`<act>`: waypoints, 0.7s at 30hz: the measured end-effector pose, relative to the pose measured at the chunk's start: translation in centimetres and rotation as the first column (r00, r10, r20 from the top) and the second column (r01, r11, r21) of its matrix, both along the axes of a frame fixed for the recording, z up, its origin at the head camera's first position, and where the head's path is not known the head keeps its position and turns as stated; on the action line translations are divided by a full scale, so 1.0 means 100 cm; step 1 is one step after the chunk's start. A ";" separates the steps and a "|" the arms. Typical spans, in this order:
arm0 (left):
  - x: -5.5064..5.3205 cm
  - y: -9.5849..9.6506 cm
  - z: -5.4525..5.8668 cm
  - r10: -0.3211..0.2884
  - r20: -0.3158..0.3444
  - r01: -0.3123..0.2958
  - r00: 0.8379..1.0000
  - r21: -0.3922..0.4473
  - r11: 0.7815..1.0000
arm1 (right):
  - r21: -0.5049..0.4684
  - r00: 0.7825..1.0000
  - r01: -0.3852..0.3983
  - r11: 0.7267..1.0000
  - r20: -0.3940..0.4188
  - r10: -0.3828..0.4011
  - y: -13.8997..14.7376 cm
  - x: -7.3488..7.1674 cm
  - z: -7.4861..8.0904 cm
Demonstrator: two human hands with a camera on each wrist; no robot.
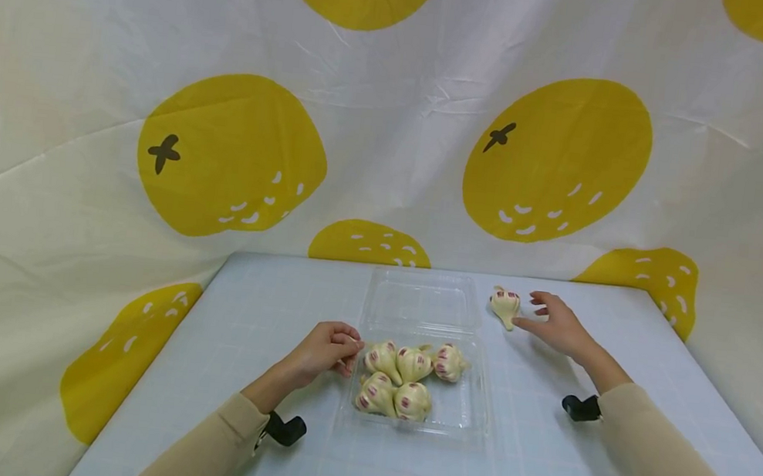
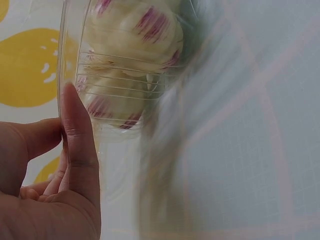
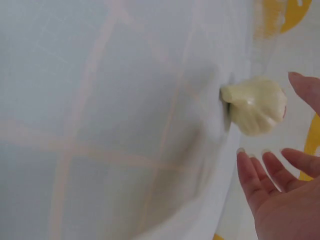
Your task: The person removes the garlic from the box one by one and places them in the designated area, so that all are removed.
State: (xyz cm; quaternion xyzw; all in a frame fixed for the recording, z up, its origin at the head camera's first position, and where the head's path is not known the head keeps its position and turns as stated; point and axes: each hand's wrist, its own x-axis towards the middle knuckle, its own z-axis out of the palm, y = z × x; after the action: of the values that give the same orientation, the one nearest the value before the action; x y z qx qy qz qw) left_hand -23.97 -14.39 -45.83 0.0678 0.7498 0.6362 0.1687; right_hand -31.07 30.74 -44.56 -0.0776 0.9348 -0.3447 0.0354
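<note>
A clear plastic clamshell box [image 1: 457, 413] lies on the table with its lid folded back. Several garlic bulbs [image 1: 415, 365], cream with purple streaks, sit inside it, mostly toward the left. My left hand [image 1: 323, 354] pinches the box's left rim between thumb and index finger, as the left wrist view shows at the rim [image 2: 64, 55]. Beyond the box, to the right of the lid [image 1: 422, 298], a single garlic bulb [image 1: 505, 304] lies on the table. Next to that bulb is my right hand [image 1: 562, 331], thumb and fingers spread; the right wrist view shows a gap between them and the bulb [image 3: 257, 105].
A pale checked cloth [image 1: 240, 316] covers the table. Behind it hangs a white curtain [image 1: 390, 154] printed with large yellow fruit. Black wrist mounts [image 1: 581, 408] protrude beneath both sleeves.
</note>
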 end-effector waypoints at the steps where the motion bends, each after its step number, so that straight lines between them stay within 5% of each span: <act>1: -0.001 0.000 0.000 0.000 -0.002 0.000 1.000 0.000 1.000 | 0.001 1.000 -0.004 1.000 0.003 0.004 0.000 0.002 0.002; 11: 0.000 0.001 0.002 0.003 0.010 -0.003 1.000 0.003 1.000 | -0.034 0.995 -0.096 0.995 -0.041 0.095 -0.018 0.035 0.024; 21: -0.001 0.001 0.002 -0.006 0.006 0.006 1.000 0.002 1.000 | -0.084 0.942 -0.311 0.947 -0.162 0.295 -0.051 0.063 0.030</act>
State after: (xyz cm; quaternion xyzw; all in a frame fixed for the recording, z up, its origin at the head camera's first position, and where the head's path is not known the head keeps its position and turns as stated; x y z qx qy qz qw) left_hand -24.03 -14.33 -45.62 0.0683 0.7484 0.6367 0.1728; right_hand -24.79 25.60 -41.60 -0.2475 0.8916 -0.3788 0.0144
